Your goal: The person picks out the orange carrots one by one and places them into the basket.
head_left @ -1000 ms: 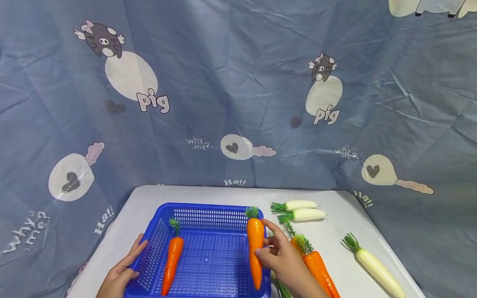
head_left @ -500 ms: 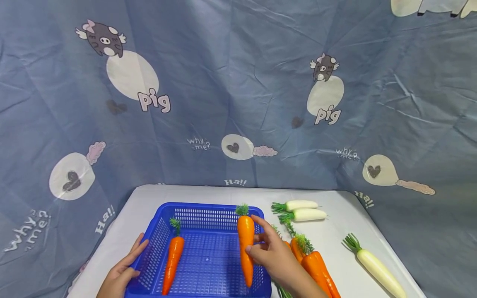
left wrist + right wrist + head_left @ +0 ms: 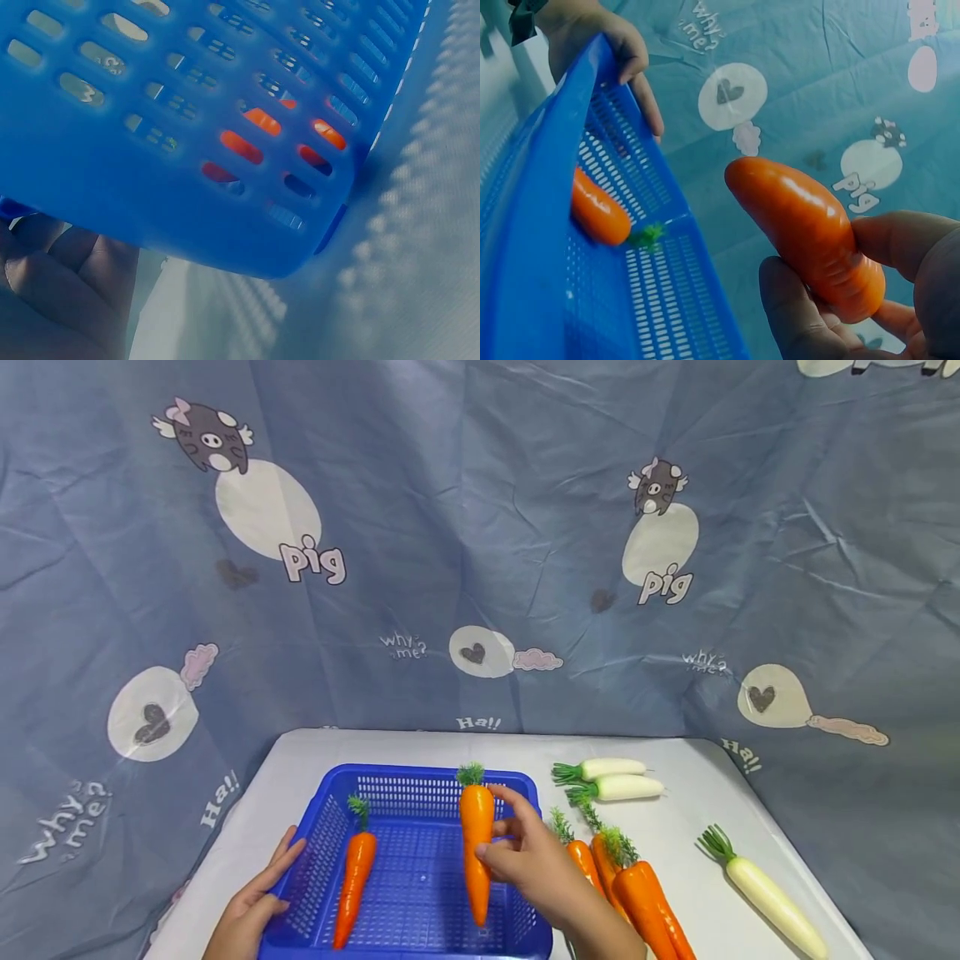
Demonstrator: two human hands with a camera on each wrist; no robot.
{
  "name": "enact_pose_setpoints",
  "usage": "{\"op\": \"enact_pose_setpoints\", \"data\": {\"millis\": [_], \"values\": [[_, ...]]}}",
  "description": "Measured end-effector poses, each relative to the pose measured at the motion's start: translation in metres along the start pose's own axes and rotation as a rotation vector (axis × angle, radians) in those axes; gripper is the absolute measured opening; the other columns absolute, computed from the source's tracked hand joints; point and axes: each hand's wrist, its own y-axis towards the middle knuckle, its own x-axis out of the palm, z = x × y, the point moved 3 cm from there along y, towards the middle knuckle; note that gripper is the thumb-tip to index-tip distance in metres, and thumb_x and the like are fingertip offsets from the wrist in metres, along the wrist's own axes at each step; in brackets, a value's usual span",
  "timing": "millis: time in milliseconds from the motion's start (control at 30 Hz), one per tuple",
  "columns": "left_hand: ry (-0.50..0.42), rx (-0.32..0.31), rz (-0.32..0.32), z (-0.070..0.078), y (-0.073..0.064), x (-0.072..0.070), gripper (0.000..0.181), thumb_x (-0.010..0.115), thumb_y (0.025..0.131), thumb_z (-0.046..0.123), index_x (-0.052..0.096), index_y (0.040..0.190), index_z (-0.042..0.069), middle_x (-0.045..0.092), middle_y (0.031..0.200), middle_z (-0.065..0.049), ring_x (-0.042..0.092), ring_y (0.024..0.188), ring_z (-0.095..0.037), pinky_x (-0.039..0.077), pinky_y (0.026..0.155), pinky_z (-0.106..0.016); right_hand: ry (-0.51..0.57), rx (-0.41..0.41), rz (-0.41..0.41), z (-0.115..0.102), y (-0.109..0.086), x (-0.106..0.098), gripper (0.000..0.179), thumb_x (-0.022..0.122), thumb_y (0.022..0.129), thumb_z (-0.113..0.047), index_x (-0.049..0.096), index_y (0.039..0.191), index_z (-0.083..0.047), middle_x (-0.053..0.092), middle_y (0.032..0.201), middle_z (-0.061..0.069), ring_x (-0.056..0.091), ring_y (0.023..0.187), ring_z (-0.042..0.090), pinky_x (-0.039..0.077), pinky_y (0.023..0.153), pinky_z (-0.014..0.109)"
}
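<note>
My right hand pinches an orange carrot with a green leafy top between thumb and fingers. The carrot hangs nearly upright, tip down, over the right half of the blue plastic basket. A second carrot lies inside the basket along its left side. At the left rim, my left hand grips the basket's edge. In the left wrist view, that hand is partly cut off beside the slotted basket wall. The right wrist view shows the held carrot close up.
To the basket's right lies a group of several carrots, partly covered by my right arm. Two white radishes lie behind them, and another white radish lies farther right. A grey-blue printed cloth hangs behind the white table.
My right hand has carried the carrot leftward, from the basket's right rim to over its inside. The left hand has stayed at the left rim. The head view has shifted slightly.
</note>
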Motion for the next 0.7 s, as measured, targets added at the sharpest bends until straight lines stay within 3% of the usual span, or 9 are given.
{"op": "enact_pose_setpoints", "data": {"millis": [400, 700], "values": [[0.015, -0.034, 0.005, -0.002, 0.000, -0.002, 0.073, 0.037, 0.092, -0.005, 0.036, 0.163, 0.009, 0.009, 0.176, 0.012, 0.025, 0.127, 0.035, 0.028, 0.102, -0.005, 0.017, 0.000, -0.016, -0.005, 0.021, 0.007, 0.080, 0.073, 0.093, -0.008, 0.035, 0.162, -0.022, 0.062, 0.117, 0.021, 0.071, 0.098, 0.027, 0.062, 0.083, 0.042], [-0.010, -0.029, 0.007, -0.001, 0.000, 0.001, 0.073, 0.036, 0.092, -0.006, 0.035, 0.163, 0.008, 0.007, 0.176, 0.011, 0.023, 0.129, 0.035, 0.024, 0.103, -0.003, 0.054, 0.003, -0.051, -0.007, 0.035, 0.017, 0.079, 0.072, 0.092, -0.004, 0.035, 0.160, -0.018, 0.060, 0.107, 0.017, 0.070, 0.091, 0.024, 0.062, 0.081, 0.040]]}}
